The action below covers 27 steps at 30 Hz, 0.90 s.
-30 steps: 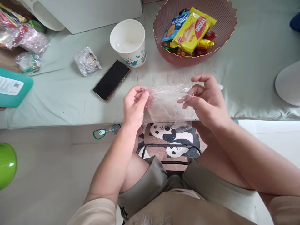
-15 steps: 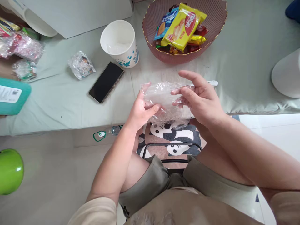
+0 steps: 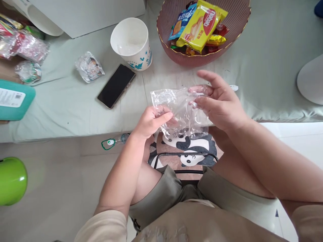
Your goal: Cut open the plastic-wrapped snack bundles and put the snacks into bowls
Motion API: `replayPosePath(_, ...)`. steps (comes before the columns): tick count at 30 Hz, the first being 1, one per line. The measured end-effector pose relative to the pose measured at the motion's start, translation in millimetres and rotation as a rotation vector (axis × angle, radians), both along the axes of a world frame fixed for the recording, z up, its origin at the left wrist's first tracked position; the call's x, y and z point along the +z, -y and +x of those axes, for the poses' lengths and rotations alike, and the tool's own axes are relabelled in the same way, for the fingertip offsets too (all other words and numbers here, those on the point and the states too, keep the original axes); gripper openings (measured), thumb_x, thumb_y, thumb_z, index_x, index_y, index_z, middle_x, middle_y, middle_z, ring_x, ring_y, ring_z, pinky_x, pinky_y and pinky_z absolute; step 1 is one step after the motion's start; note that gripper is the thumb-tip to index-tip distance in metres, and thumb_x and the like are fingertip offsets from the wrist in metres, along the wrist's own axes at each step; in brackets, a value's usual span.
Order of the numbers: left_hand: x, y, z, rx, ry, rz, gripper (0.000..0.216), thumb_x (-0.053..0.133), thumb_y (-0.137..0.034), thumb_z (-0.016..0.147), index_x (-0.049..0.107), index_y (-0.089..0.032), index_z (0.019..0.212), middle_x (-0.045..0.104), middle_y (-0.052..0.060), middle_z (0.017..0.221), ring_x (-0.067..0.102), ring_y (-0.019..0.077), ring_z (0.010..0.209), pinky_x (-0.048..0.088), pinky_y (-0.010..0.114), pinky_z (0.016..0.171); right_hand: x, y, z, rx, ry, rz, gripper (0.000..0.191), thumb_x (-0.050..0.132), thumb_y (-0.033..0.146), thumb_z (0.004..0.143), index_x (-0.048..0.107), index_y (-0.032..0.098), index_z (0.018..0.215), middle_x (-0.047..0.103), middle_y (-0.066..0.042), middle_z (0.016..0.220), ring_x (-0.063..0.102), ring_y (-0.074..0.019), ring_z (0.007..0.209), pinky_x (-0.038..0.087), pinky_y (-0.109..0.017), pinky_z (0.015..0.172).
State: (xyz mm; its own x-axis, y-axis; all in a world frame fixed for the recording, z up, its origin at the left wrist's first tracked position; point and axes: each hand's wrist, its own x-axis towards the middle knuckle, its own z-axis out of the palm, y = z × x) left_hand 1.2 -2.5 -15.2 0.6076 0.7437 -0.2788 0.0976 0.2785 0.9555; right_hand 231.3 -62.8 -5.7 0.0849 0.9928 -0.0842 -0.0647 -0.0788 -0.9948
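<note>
Lower down than a second ago, the left hand (image 3: 151,121) has come away from the upper corner of the clear plastic (image 3: 183,116), which now pokes out crinkled beyond it. Past the hands, on the cloth-covered tabletop (image 3: 272,60), I see a phone (image 3: 116,86) near the plastic, a paper cup (image 3: 141,60) just behind that, and a scalloped bowl (image 3: 191,59) with a yellow packet (image 3: 202,27) lying over other sweets. Something small and white (image 3: 234,88) peeks out behind the right hand (image 3: 223,107). Near the tabletop's front edge, the plastic is held between the left thumb in front and the fingers behind. At its far end the right fingers are loosely spread, forefinger lifted clear; whether they grip it, I can't tell.
</note>
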Motion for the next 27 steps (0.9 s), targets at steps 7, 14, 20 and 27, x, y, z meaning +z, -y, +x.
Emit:
replayPosePath(7, -2.9, -5, 5, 0.352, 0.116, 0.072, 0.022, 0.077, -0.038, 0.076, 0.070, -0.022, 0.064, 0.066, -0.001, 0.064, 0.061, 0.0121, 0.061, 0.051, 0.029, 0.062, -17.1, -1, 2, -0.116, 0.198, 0.025, 0.061, 0.069, 0.030, 0.093, 0.051, 0.036, 0.150, 0.067, -0.008, 0.128, 0.069, -0.0237, 0.115, 0.062, -0.039, 0.094)
replayPosePath(14, 2.1, 3, 2, 0.317, 0.222, -0.071, 0.023, 0.082, -0.041, 0.072, 0.071, -0.022, 0.065, 0.070, 0.002, 0.069, 0.065, 0.0172, 0.064, 0.056, 0.034, 0.064, 0.8, 5, -9, 0.059, -0.014, -0.124, 0.081, 0.085, 0.042, 0.082, 0.041, 0.034, 0.150, 0.067, -0.007, 0.115, 0.070, -0.0226, 0.096, 0.061, -0.037, 0.076)
replayPosePath(20, 8.9, 2, 7, 0.336, 0.263, -0.220, 0.015, 0.071, -0.031, 0.071, 0.068, -0.021, 0.081, 0.078, 0.005, 0.090, 0.074, 0.0226, 0.075, 0.059, 0.033, 0.059, 9.4, 1, -19, -0.064, -0.191, -0.197, 0.061, 0.080, 0.030, 0.079, 0.047, 0.028, 0.130, 0.059, 0.002, 0.087, 0.066, -0.0180, 0.081, 0.056, -0.033, 0.070)
replayPosePath(27, 10.3, 3, 10, 0.231, 0.211, -0.247, 0.057, 0.080, -0.053, 0.077, 0.058, -0.026, 0.123, 0.080, 0.007, 0.101, 0.080, 0.0310, 0.089, 0.066, 0.041, 0.070, 3.6, 3, -18, -0.031, -0.046, -0.160, 0.071, 0.080, 0.029, 0.081, 0.044, 0.031, 0.142, 0.065, -0.003, 0.100, 0.070, -0.0236, 0.091, 0.056, -0.034, 0.067)
